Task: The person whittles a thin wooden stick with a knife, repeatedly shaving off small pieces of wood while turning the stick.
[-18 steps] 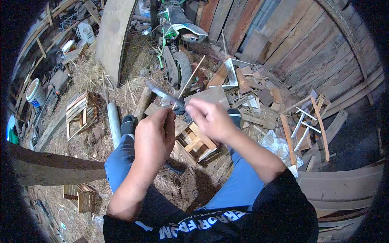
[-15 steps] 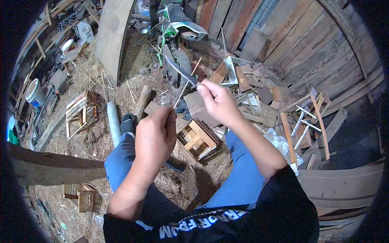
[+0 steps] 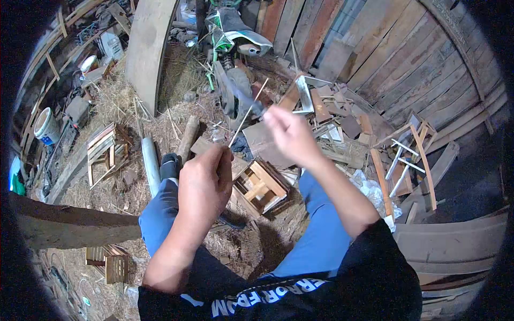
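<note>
My left hand [image 3: 204,174] is closed on the lower end of a thin wooden stick [image 3: 249,112], which points up and to the right. A knife [image 3: 240,95] has its handle in my closed right hand [image 3: 289,134]; its blade points up and left and is blurred. The blade lies just left of the stick, and I cannot tell whether they touch. Below the hands, a small slatted wooden crate [image 3: 259,187] rests on the straw-covered ground between my legs.
Wooden crates [image 3: 107,152] [image 3: 115,265] lie at the left. A thick beam [image 3: 75,222] juts in from the left. Ahead is a motorbike [image 3: 235,43]; scrap wood [image 3: 342,117] and a stool-like frame [image 3: 404,166] are on the right. A white bucket [image 3: 47,125] stands far left.
My right hand and the knife have shifted slightly and are now blurred. The stick and my left hand have barely moved.
</note>
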A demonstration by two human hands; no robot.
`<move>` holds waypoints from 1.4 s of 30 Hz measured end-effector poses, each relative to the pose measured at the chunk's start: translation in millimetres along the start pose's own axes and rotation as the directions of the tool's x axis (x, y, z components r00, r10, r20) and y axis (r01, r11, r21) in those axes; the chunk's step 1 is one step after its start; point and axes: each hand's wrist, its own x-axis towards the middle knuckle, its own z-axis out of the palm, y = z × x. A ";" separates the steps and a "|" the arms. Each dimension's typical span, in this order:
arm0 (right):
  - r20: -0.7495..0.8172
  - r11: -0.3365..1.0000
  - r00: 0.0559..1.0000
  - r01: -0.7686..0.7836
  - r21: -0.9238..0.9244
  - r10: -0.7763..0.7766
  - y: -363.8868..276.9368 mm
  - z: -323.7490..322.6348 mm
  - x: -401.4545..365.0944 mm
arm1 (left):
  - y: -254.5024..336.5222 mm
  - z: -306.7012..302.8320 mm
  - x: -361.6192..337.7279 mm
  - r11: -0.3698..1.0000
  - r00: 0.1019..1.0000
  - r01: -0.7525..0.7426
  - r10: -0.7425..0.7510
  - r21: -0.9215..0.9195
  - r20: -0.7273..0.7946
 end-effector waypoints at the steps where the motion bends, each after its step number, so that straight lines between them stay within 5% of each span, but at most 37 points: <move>1: -0.033 1.000 0.999 0.007 -0.011 -0.007 14.3 -6.9 11.3 | 1.1 0.9 -1.4 1.000 1.000 0.004 -0.004 -0.011 0.009; 6: -0.039 0.993 0.999 0.009 0.114 -0.004 16.7 -17.5 12.1 | 3.3 0.7 0.4 0.999 0.998 0.024 -0.022 -0.028 0.055; 15: -0.108 0.996 0.994 0.017 0.085 -0.008 19.1 -14.3 12.5 | 6.0 1.1 1.2 0.999 0.998 0.018 -0.015 -0.043 0.066; 18: -0.070 0.997 0.996 -0.057 -0.058 0.053 5.1 -12.7 4.0 | 6.5 0.9 1.0 0.999 0.997 0.027 -0.025 -0.023 0.076; 21: -0.033 0.995 0.994 0.103 0.000 -0.103 3.9 -2.4 -1.8 | 6.0 -0.1 2.2 1.000 0.998 0.023 -0.022 -0.012 0.067; 22: 0.015 0.998 0.998 -0.055 -0.019 0.055 -9.5 -12.3 -2.5 | 4.6 0.6 1.7 1.000 0.999 0.007 -0.006 -0.015 0.053; 25: -0.059 0.999 0.997 -0.045 -0.009 0.044 9.2 -14.0 8.9 | 4.5 1.6 -1.4 1.000 0.998 0.015 -0.014 -0.019 0.067; 26: 0.009 0.975 0.997 -0.079 0.210 0.079 9.8 -3.4 -0.2 | 5.1 1.3 -0.4 1.000 0.997 0.020 -0.019 -0.016 0.078; 27: 0.059 1.000 0.998 0.011 0.014 -0.012 3.5 -1.3 -7.3 | 4.2 1.6 1.0 1.000 0.998 0.007 -0.006 -0.017 0.061; 29: 0.012 0.986 0.987 0.163 -0.018 -0.163 -3.0 9.0 -14.6 | -0.5 1.3 1.1 1.000 0.999 -0.011 0.011 -0.009 0.030; 32: 0.011 0.997 0.997 -0.072 -0.015 0.073 5.0 -9.0 2.6 | -0.5 1.4 -1.2 0.999 0.998 -0.040 0.040 0.019 0.041; 35: 0.067 1.000 0.998 -0.019 -0.009 0.020 -2.2 4.1 -12.1 | -0.6 2.4 -1.8 0.999 0.999 -0.030 0.029 0.021 0.018; 36: 0.025 0.987 0.988 0.154 -0.037 -0.153 -7.2 14.9 -20.4 | -0.9 1.4 0.3 0.999 1.000 -0.024 0.024 0.023 0.013; 37: 0.047 0.986 0.985 0.166 0.028 -0.168 -10.0 18.1 -21.7 | -1.5 0.7 1.6 1.000 1.000 -0.015 0.015 0.028 0.010; 39: 0.088 1.000 0.996 -0.017 0.014 0.016 -9.2 3.0 -10.8 | -2.0 -0.4 0.7 0.999 1.000 -0.002 0.001 0.035 0.023; 42: -0.013 0.998 1.000 -0.026 -0.055 0.025 1.9 -0.2 -0.8 | -2.4 3.0 -1.5 0.999 0.999 -0.013 0.011 0.051 0.037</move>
